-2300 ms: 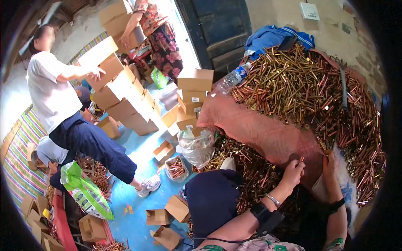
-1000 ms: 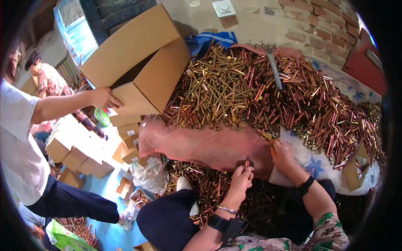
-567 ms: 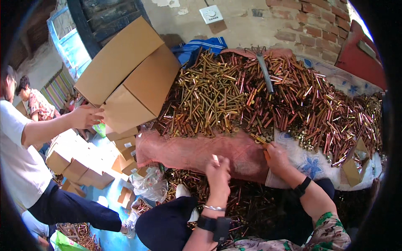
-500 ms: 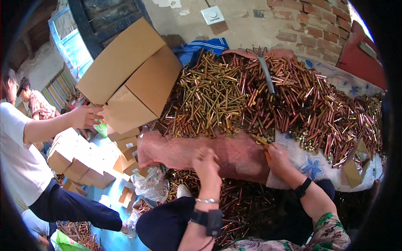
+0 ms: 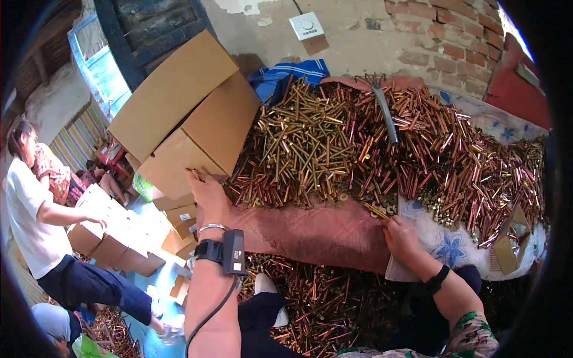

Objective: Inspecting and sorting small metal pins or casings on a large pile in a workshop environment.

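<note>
A large pile of brass and copper-coloured metal tubes (image 5: 370, 143) lies on a reddish cloth (image 5: 316, 230) in front of me. A big brown cardboard box (image 5: 179, 119) leans against the pile's left side. My left hand (image 5: 206, 194), with a black device strapped to the wrist, reaches up and grips the box's lower corner. My right hand (image 5: 401, 235) rests at the pile's near edge and pinches a brass tube (image 5: 376, 210) between its fingers.
A grey rake-like tool (image 5: 385, 110) lies on top of the pile. A person in a white shirt (image 5: 30, 221) bends over stacked small cartons (image 5: 113, 232) at the left. More tubes (image 5: 316, 298) cover the floor by my legs. A small open carton (image 5: 507, 244) sits at the right.
My left hand rose from the cloth's edge to the big box's corner. The other person's hand left that box and went to the small cartons. My right hand stayed at the pile's edge.
</note>
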{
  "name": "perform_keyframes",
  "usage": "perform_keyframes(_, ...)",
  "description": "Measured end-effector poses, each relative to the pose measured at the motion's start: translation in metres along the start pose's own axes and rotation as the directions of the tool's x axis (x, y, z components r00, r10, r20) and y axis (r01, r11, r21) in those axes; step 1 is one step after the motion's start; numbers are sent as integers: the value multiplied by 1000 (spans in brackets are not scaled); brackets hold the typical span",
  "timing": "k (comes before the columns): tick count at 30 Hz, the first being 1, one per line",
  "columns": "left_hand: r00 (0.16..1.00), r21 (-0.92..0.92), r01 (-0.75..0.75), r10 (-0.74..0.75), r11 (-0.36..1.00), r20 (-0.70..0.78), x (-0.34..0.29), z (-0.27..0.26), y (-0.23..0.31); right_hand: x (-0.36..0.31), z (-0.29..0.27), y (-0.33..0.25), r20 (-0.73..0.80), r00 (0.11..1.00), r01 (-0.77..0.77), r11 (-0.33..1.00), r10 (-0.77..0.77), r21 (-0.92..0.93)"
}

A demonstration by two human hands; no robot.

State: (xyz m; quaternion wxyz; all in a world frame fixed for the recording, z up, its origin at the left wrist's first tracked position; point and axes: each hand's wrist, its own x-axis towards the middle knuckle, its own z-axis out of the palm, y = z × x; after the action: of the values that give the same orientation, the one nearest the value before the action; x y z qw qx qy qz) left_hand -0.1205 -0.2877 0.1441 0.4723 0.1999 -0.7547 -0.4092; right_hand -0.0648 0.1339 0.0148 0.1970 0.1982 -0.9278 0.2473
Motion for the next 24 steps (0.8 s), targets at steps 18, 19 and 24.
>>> perform_keyframes(18, 997, 216, -66, 72, 974, -20, 72, 11, -22, 6, 0, -5, 108, 990, -86, 995, 91, -50)
perform_keyframes(19, 997, 221, -61, 68, 973, -24, 70, 13, -31, 7, 0, -9, 113, 990, -82, 995, 87, -48)
perform_keyframes(24, 952, 136, -281, 294, 950, -84, 36, 30, -64, 10, -7, -20, 57, 998, -17, 998, 21, -66)
